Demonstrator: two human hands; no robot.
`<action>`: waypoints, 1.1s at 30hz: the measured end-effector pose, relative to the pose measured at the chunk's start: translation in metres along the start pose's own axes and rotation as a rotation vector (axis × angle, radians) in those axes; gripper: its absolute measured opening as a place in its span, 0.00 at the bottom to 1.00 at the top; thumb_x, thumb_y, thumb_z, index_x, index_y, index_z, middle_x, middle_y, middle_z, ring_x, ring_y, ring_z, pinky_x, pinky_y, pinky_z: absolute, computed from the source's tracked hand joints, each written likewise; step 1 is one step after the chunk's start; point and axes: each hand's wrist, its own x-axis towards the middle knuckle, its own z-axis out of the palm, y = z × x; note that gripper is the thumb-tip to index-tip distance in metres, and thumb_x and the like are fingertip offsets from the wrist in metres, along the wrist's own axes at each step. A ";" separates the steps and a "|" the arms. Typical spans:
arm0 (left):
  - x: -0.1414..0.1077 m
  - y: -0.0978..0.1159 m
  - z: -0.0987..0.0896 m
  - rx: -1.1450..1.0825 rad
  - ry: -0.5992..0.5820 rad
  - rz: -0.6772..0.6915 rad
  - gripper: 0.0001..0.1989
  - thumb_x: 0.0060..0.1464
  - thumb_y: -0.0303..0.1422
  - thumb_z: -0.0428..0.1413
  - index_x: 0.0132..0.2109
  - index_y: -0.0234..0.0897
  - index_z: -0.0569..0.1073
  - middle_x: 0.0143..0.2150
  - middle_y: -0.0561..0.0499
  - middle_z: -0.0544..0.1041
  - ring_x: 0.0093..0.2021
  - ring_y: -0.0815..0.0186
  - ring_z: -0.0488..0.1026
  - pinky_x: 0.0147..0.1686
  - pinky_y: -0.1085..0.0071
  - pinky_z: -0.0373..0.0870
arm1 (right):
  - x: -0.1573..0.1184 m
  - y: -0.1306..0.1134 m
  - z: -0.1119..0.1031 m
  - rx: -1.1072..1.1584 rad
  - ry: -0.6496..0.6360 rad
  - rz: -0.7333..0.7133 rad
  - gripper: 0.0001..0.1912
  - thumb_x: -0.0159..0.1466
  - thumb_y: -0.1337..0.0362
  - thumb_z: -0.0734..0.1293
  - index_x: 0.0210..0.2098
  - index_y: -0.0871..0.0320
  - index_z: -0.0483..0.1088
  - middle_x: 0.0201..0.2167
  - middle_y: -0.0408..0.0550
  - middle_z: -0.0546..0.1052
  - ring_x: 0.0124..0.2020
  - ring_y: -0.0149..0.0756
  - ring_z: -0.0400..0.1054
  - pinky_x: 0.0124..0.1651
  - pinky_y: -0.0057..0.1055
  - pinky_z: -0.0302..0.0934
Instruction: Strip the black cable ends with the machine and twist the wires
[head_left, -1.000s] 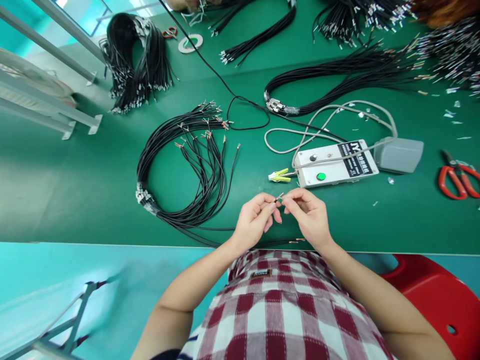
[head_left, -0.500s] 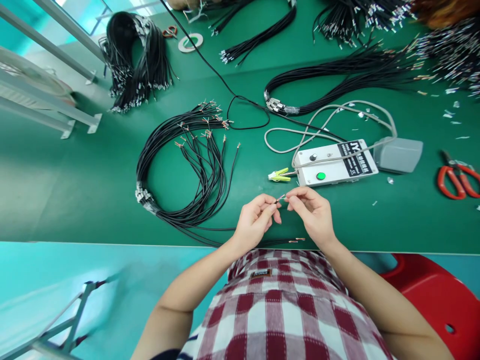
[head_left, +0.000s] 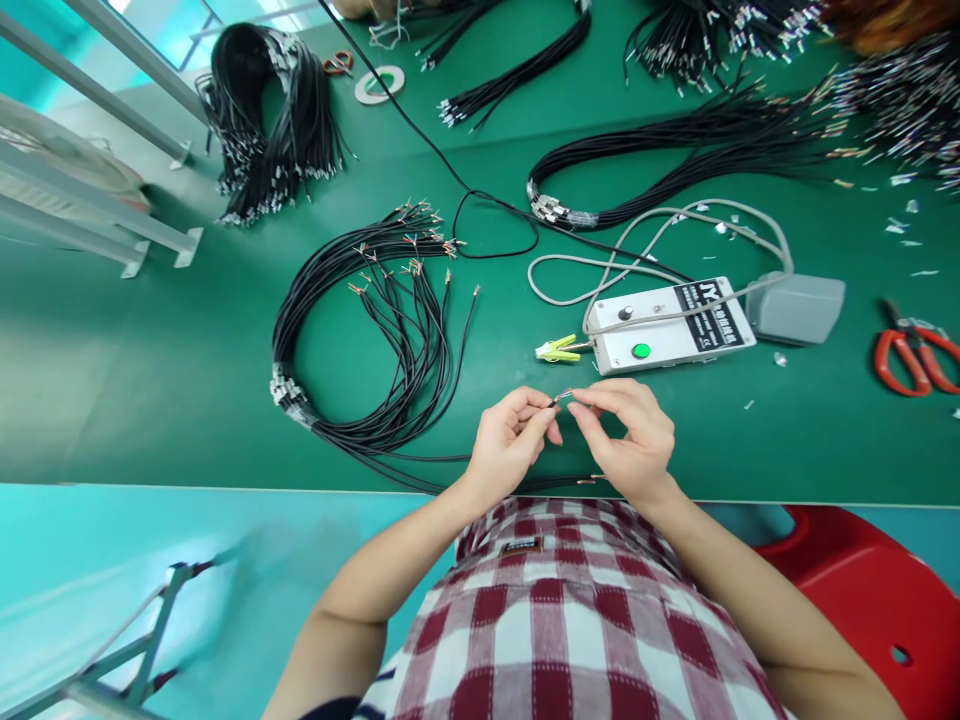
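While the left hand (head_left: 510, 440) pinches a cable (head_left: 553, 404) at its two o'clock, the right hand (head_left: 636, 432), fingers narrowly parted, stands by the thin wires (head_left: 565, 394), contact unclear; gripping close behind them should keep these steady.

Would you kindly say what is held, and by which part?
The left hand pinches a thin black cable near its stripped end; whether the right hand grips it is unclear.

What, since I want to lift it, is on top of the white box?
A grey cable crosses over the white box, whose top has a green button, dark knob and black label. The cable covers a thin strip of that top.
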 end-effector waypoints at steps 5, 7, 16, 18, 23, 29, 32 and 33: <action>0.000 0.001 0.000 -0.002 0.005 -0.003 0.17 0.58 0.45 0.60 0.38 0.34 0.69 0.24 0.53 0.75 0.16 0.77 0.60 0.17 0.78 0.56 | -0.001 0.000 0.004 0.041 0.052 -0.051 0.13 0.61 0.71 0.72 0.43 0.49 0.78 0.37 0.45 0.83 0.35 0.38 0.76 0.41 0.39 0.67; 0.000 0.001 0.000 -0.008 0.008 0.000 0.17 0.57 0.45 0.60 0.37 0.34 0.69 0.24 0.53 0.75 0.16 0.77 0.60 0.16 0.78 0.56 | -0.003 -0.001 0.005 0.073 0.052 0.000 0.12 0.62 0.69 0.71 0.44 0.49 0.78 0.38 0.46 0.83 0.33 0.38 0.75 0.41 0.40 0.68; 0.000 0.002 0.001 -0.030 0.007 0.011 0.18 0.57 0.45 0.60 0.37 0.34 0.68 0.24 0.53 0.75 0.16 0.77 0.61 0.16 0.77 0.56 | -0.006 0.000 0.008 0.016 0.043 -0.021 0.05 0.62 0.66 0.72 0.37 0.50 0.77 0.33 0.46 0.82 0.36 0.40 0.76 0.42 0.41 0.68; 0.000 0.002 0.001 -0.037 0.007 0.014 0.18 0.57 0.45 0.60 0.37 0.34 0.68 0.24 0.53 0.75 0.16 0.77 0.61 0.16 0.77 0.55 | -0.007 -0.002 0.010 0.078 0.010 0.057 0.02 0.64 0.65 0.70 0.35 0.51 0.75 0.33 0.47 0.80 0.35 0.39 0.74 0.40 0.39 0.68; -0.001 -0.001 0.001 -0.047 0.010 0.022 0.18 0.57 0.46 0.60 0.38 0.34 0.69 0.24 0.53 0.74 0.16 0.77 0.60 0.17 0.78 0.55 | -0.008 -0.008 0.019 0.434 -0.136 0.462 0.09 0.67 0.55 0.66 0.36 0.54 0.69 0.32 0.44 0.74 0.25 0.30 0.67 0.27 0.29 0.63; -0.002 0.005 -0.008 -0.048 -0.120 -0.060 0.20 0.56 0.48 0.60 0.37 0.33 0.70 0.20 0.54 0.71 0.15 0.78 0.55 0.16 0.78 0.49 | 0.008 0.000 0.011 0.611 -0.402 0.560 0.15 0.66 0.50 0.67 0.36 0.55 0.65 0.24 0.37 0.66 0.19 0.24 0.55 0.21 0.24 0.52; 0.001 0.011 -0.015 -0.039 -0.260 -0.173 0.20 0.55 0.48 0.60 0.37 0.32 0.71 0.20 0.53 0.71 0.15 0.78 0.54 0.15 0.79 0.47 | 0.018 0.005 0.000 0.602 -0.514 0.446 0.12 0.67 0.53 0.65 0.35 0.55 0.65 0.28 0.39 0.67 0.21 0.24 0.58 0.24 0.25 0.56; 0.002 0.012 -0.017 -0.035 -0.297 -0.204 0.20 0.55 0.48 0.61 0.36 0.32 0.72 0.20 0.53 0.72 0.15 0.78 0.54 0.15 0.79 0.46 | 0.021 0.007 -0.003 0.603 -0.546 0.406 0.12 0.68 0.54 0.65 0.35 0.55 0.65 0.29 0.40 0.68 0.22 0.24 0.59 0.25 0.25 0.58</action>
